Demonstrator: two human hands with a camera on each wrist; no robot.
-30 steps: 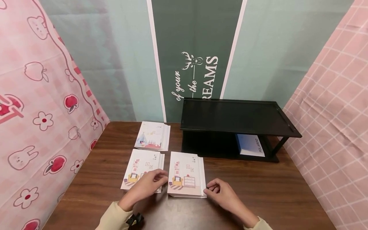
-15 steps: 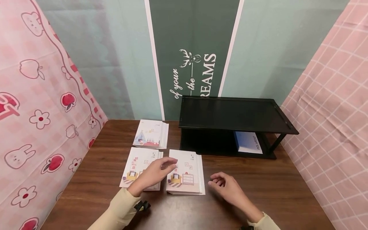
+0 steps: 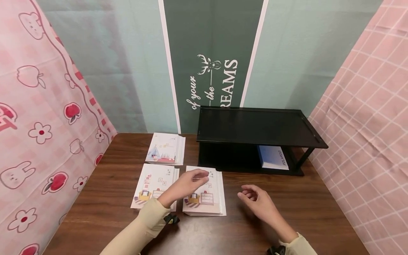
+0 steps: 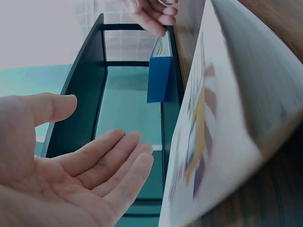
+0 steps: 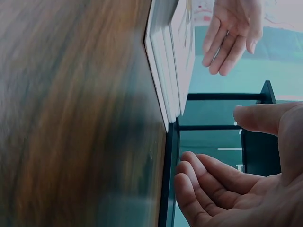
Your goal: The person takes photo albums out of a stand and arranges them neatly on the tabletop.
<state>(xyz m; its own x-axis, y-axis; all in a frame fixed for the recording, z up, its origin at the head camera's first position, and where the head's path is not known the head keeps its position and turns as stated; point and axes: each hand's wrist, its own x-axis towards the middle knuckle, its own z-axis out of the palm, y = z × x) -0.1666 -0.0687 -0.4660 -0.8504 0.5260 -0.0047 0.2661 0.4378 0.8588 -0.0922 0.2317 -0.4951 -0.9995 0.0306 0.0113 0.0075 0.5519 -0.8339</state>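
Observation:
My left hand (image 3: 188,183) hovers over the right-hand stack of white booklets (image 3: 204,208), whose cover carries a printed room with a yellow armchair. In the left wrist view its fingers (image 4: 116,165) are extended with the thumb apart, and nothing is held. To the right of that stack, my right hand (image 3: 259,202) is above the table with relaxed, slightly bent fingers and an empty palm. The right wrist view shows the layered edges of the booklets (image 5: 173,61). Beside them lies a matching stack (image 3: 148,182), partly hidden by my left forearm.
Farther back lies another white stack (image 3: 164,146) with a tent picture. A black two-level stand (image 3: 255,125) occupies the back right. On its lower level is a blue and white book (image 3: 273,157) marked POLAROID. Cloth hangs behind the wooden table (image 3: 210,235) and along both sides.
Both hands have moved off the front booklets. The left has risen rightward over the right-hand stack; the right has drawn away to the right. The stacks keep their places.

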